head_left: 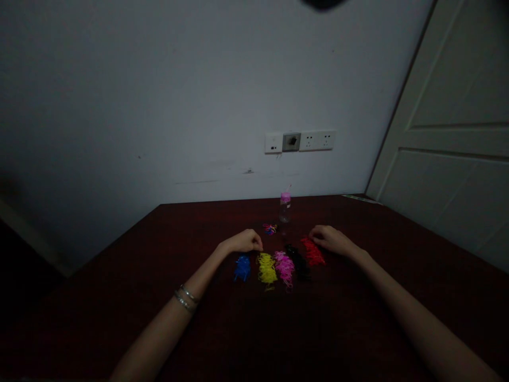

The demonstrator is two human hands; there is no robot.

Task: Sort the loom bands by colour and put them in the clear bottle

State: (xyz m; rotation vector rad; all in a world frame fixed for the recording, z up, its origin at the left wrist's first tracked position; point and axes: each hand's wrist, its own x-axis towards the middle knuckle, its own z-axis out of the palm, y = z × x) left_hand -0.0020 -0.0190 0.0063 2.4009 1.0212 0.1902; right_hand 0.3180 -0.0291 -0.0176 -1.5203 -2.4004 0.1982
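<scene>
On the dark red table lie sorted piles of what look like small rubber bands: blue [242, 268], yellow [267, 268], pink [284, 268], black [298, 262] and red [314, 252]. My left hand [247, 241], with bangles on its wrist, is closed in a pinch at the far end of the yellow pile. Whatever its fingertips hold is too small to make out. Bent over the far end of the red pile, my right hand [328, 239] has its fingers together and touching the bands. A small mixed-colour heap [270, 228] lies beyond, between both hands.
A clear bottle with a pink lid [285, 207] stands behind the mixed heap. The table [207, 217] meets a pale wall with sockets [317, 140]. A white panelled door [449, 138] is at the right.
</scene>
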